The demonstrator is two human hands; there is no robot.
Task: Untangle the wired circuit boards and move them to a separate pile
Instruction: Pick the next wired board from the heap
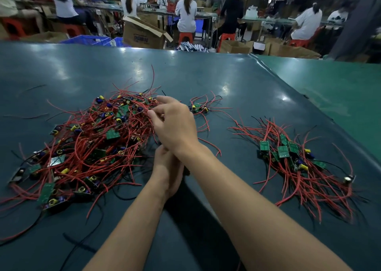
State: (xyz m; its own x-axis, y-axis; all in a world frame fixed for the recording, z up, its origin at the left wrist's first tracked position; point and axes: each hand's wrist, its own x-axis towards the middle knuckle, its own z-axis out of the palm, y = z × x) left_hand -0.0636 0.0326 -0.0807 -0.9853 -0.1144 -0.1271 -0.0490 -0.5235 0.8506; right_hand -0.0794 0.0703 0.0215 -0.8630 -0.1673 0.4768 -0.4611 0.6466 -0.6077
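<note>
A large tangled pile of green circuit boards with red and black wires (86, 147) covers the left of the table. A smaller, neater pile of wired boards (292, 161) lies at the right. One separate wired board (196, 107) sits beyond my hands. My right hand (173, 124) crosses over my left wrist to the tangled pile's right edge, where its thumb and fingertips pinch red wires. My left hand (167, 167) lies under the right wrist at the same edge. Its fingers are hidden, so what it holds cannot be seen.
The dark teal table mat (206, 75) stretches far back, with a lighter green section (329, 85) to the right. Loose black wires (26, 116) lie at the left. Beyond the table edge are cardboard boxes (144, 33), blue crates and seated workers.
</note>
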